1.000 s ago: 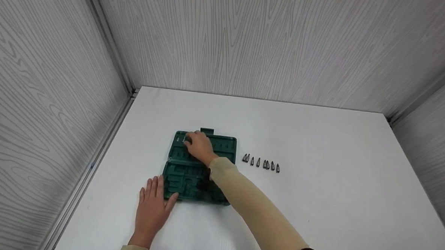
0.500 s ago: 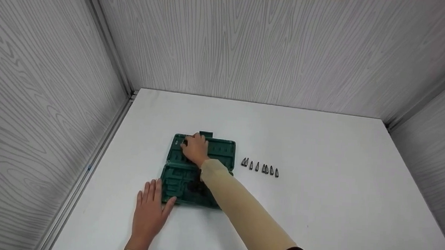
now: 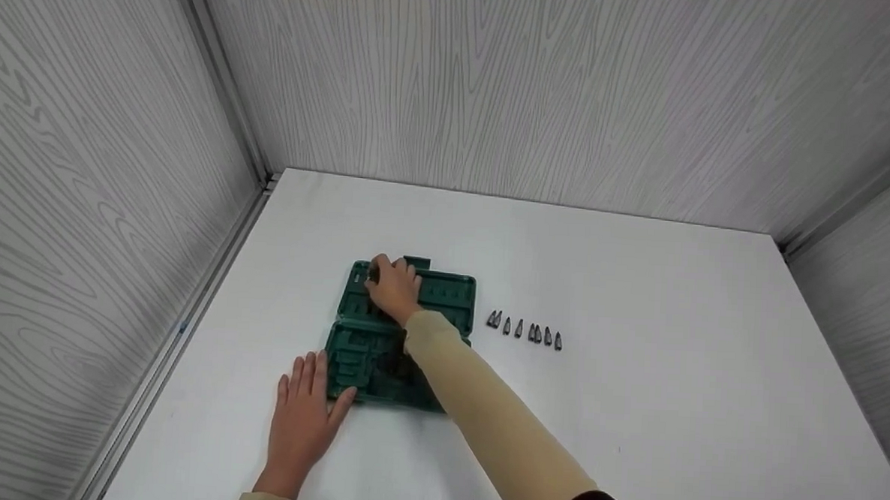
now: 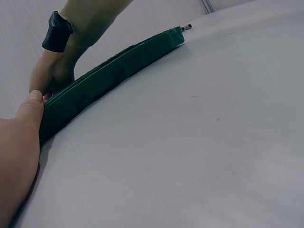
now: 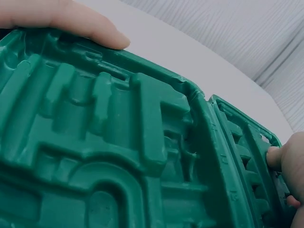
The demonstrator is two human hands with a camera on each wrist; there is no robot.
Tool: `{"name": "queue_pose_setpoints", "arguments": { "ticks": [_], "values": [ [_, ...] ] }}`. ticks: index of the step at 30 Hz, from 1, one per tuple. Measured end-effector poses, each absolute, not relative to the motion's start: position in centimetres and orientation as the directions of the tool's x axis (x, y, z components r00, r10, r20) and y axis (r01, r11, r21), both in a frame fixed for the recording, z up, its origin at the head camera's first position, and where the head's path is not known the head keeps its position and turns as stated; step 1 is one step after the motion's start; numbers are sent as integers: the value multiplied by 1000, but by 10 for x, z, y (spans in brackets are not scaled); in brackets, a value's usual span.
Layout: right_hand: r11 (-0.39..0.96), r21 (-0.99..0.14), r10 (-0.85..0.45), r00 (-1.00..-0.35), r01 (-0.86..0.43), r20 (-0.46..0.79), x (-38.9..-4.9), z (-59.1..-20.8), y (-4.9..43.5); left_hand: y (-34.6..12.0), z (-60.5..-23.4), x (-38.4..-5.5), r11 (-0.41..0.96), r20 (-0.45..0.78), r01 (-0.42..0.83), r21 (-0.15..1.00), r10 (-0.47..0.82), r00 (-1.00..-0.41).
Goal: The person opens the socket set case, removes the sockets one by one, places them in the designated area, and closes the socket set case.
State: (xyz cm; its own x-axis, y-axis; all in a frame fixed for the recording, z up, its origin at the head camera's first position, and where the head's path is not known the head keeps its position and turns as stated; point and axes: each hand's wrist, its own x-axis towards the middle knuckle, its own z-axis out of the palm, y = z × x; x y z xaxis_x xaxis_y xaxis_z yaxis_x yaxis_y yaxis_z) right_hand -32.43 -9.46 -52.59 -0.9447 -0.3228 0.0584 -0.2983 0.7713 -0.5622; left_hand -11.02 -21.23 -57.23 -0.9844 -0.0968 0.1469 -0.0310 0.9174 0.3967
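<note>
A green plastic case [image 3: 349, 381] with moulded recesses lies unfolded on the white table. Flat at its near left corner rests my left hand [image 3: 301, 416], fingers spread along the side and thumb at the front edge. My right hand [image 3: 397, 289] reaches over to the far half of the case, fingers bent at the slots near its left end. In the right wrist view its thumb [image 5: 275, 157] touches the slotted half [image 5: 242, 156]. I cannot tell whether something small is between thumb and fingers. Several small pointed metal bits [image 3: 519, 328] lie in a row right of the case.
The white table [image 3: 636, 348] extends to the right and in front of the case. Wood-grain panels [image 3: 497, 94] stand at the back and both sides. A dark device [image 4: 57, 32] is strapped on the right wrist. A latch tab [image 3: 417, 262] sticks out from the case's far edge.
My right hand has shifted slightly at the slots, with its forearm a little further left. My left hand stays at the case's corner. The row of bits looks the same.
</note>
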Motion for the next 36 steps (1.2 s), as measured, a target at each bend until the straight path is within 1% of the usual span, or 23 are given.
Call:
{"name": "queue_pose_setpoints", "arguments": {
  "ticks": [7, 14, 23, 28, 32, 36],
  "values": [
    [737, -619, -290, -954, -272, 74, -322, -525, -96, -213, -571, -109, 917, 150, -32, 397, -99, -984],
    [734, -628, -243, -963, -258, 112, -320, -526, -99, -213, -572, -109, 919, 146, -29, 393, -94, -985],
    [688, -663, -237, -955, -295, 179, -321, -524, -103, -215, -574, -111, 914, 147, -36, 405, -104, -984],
    [681, -676, -245, -958, -279, 149, -323, -527, -99, -214, -576, -113, 915, 146, -33, 402, -100, -984],
    [647, -721, -237, -964, -247, 118, -322, -529, -95, -212, -577, -112, 913, 132, -35, 407, -97, -986],
    [608, -756, -241, -964, -242, 115, -323, -526, -93, -212, -575, -113, 914, 146, -29, 404, -95, -985]
  ]
}}
